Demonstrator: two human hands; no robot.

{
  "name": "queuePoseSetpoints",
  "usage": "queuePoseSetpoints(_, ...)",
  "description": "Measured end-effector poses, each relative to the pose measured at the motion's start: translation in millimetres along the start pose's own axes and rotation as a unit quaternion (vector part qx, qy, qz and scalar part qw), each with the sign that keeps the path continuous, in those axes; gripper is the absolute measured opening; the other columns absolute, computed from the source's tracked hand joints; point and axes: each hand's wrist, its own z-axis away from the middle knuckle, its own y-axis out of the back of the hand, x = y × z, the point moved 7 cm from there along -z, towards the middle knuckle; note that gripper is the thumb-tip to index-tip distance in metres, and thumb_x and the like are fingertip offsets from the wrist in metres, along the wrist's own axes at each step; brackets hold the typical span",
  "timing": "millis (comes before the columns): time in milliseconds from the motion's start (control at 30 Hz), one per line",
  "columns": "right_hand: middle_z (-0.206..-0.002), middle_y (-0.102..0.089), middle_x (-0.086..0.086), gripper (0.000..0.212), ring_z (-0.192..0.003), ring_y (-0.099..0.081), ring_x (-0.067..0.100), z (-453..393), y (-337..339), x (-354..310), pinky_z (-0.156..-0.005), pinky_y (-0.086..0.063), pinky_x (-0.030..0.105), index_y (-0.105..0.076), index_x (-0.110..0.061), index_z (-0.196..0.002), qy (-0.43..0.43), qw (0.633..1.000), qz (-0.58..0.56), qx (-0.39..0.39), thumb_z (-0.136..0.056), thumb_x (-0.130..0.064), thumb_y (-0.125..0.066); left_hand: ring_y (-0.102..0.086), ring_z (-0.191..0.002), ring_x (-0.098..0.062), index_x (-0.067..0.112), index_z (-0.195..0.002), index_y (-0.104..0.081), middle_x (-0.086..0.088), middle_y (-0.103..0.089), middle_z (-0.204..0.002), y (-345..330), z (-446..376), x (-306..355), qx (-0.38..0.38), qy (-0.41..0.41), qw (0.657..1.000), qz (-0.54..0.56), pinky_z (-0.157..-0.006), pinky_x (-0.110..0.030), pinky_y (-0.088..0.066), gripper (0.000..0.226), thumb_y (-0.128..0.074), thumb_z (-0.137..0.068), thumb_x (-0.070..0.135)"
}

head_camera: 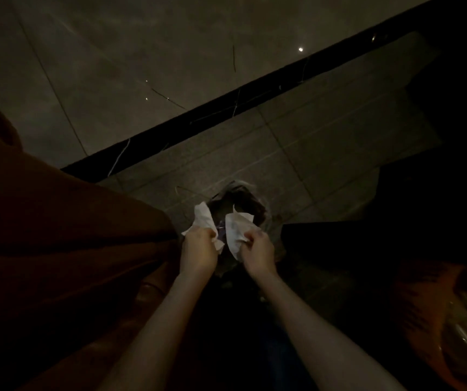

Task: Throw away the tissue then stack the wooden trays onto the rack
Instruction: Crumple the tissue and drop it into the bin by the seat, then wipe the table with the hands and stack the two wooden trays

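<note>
The scene is very dark. My left hand point(198, 249) grips a crumpled white tissue point(204, 218). My right hand point(257, 249) grips a second white tissue point(236, 230). Both hands hover side by side over a small trash bin point(240, 198) lined with a plastic bag, standing on the tiled floor below me. No wooden trays or rack can be made out in this view.
A brown wooden surface point(66, 235) fills the left side. A dark ledge point(254, 97) runs diagonally across the tiled floor point(311, 153). Dark furniture point(395, 221) sits to the right, and an orange object point(435, 306) with shiny plastic is at the lower right.
</note>
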Motion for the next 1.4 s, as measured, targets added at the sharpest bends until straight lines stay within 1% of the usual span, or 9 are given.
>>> queuePoseSetpoints(200, -0.142, -0.041, 0.020, 0.049, -0.130, -0.040, 0.032, -11, -24, 2, -0.107, -0.035, 0.036, -0.037, -0.002, -0.136, 0.009, 0.986, 0.052, -0.158, -0.088, -0.003, -0.045, -0.056, -0.114, -0.028, 0.005, -0.124, -0.054, -0.016, -0.058, -0.128, -35, -20, -13, -0.107, 0.040, 0.993, -0.033, -0.100, -0.035, -0.046, 0.035, -0.043, -0.093, 0.014)
queuePoseSetpoints(267, -0.137, -0.049, 0.020, 0.042, -0.126, -0.045, 0.034, -9, -21, -5, -0.104, -0.039, 0.039, -0.044, -0.003, -0.132, 0.020, 0.984, 0.040, -0.173, -0.090, -0.008, -0.045, -0.054, -0.116, -0.030, 0.005, -0.130, -0.049, -0.017, -0.055, -0.132, -42, -16, -8, -0.145, 0.013, 0.989, -0.038, -0.099, -0.038, -0.046, 0.038, -0.040, -0.094, 0.014)
queuePoseSetpoints(433, -0.134, -0.052, 0.018, 0.039, -0.123, -0.048, 0.032, -3, -5, -18, -0.103, -0.043, 0.042, -0.046, -0.006, -0.130, 0.029, 0.986, 0.033, -0.159, -0.091, -0.010, -0.044, -0.060, -0.104, -0.026, 0.012, -0.121, -0.056, -0.013, -0.062, -0.118, -34, 0, -5, -0.144, -0.020, 0.986, -0.079, -0.090, -0.037, -0.051, 0.032, -0.044, -0.092, 0.014)
queuePoseSetpoints(600, -0.120, -0.061, 0.014, 0.030, -0.109, -0.057, 0.026, 26, 25, -54, -0.088, -0.047, 0.034, -0.055, -0.008, -0.119, 0.087, 0.987, 0.065, -0.120, -0.091, -0.014, -0.047, -0.063, -0.092, -0.023, 0.014, -0.109, -0.062, -0.010, -0.066, -0.106, 7, 28, 27, -0.095, -0.054, 0.989, -0.105, -0.085, -0.042, -0.055, 0.024, -0.047, -0.091, 0.020)
queuePoseSetpoints(767, -0.108, -0.064, 0.017, 0.020, -0.100, -0.060, 0.034, 89, 75, -105, -0.069, -0.041, 0.033, -0.058, -0.006, -0.102, 0.190, 0.959, 0.199, -0.069, -0.092, -0.016, -0.043, -0.064, -0.085, -0.025, 0.010, -0.098, -0.064, -0.011, -0.068, -0.096, 65, 83, 82, -0.019, -0.103, 0.982, -0.158, -0.074, -0.038, -0.055, 0.023, -0.045, -0.091, 0.021)
queuePoseSetpoints(967, -0.118, -0.061, 0.019, 0.023, -0.110, -0.057, 0.036, 199, 155, -157, -0.085, -0.048, 0.040, -0.057, -0.003, -0.108, 0.283, 0.911, 0.300, 0.025, -0.089, -0.007, -0.044, -0.061, -0.093, -0.030, 0.007, -0.094, -0.062, -0.014, -0.063, -0.103, 133, 188, 152, 0.099, -0.197, 0.939, -0.263, -0.066, -0.031, -0.041, 0.029, -0.039, -0.093, 0.024)
queuePoseSetpoints(1100, -0.115, -0.057, 0.020, 0.021, -0.108, -0.056, 0.036, 279, 212, -166, -0.084, -0.049, 0.042, -0.053, 0.000, -0.108, 0.352, 0.891, 0.272, 0.091, -0.087, -0.003, -0.048, -0.060, -0.095, -0.028, 0.008, -0.102, -0.060, -0.012, -0.061, -0.106, 157, 273, 194, 0.175, -0.253, 0.905, -0.293, -0.075, -0.036, -0.048, 0.026, -0.043, -0.091, 0.025)
queuePoseSetpoints(1267, -0.112, -0.058, 0.018, 0.017, -0.104, -0.054, 0.031, 358, 291, -129, -0.082, -0.047, 0.037, -0.052, -0.002, -0.105, 0.415, 0.853, 0.242, 0.202, -0.090, -0.004, -0.046, -0.057, -0.100, -0.026, 0.011, -0.106, -0.059, -0.009, -0.063, -0.109, 138, 366, 243, 0.262, -0.339, 0.853, -0.297, -0.083, -0.038, -0.049, 0.026, -0.044, -0.091, 0.025)
queuePoseSetpoints(1400, -0.115, -0.059, 0.018, 0.028, -0.107, -0.053, 0.033, 396, 348, -60, -0.087, -0.047, 0.041, -0.053, -0.001, -0.112, 0.412, 0.824, 0.246, 0.303, -0.084, -0.009, -0.051, -0.050, -0.121, -0.025, 0.012, -0.127, -0.048, -0.009, -0.055, -0.131, 88, 426, 281, 0.283, -0.412, 0.819, -0.281, -0.099, -0.040, -0.042, 0.039, -0.048, -0.090, 0.023)
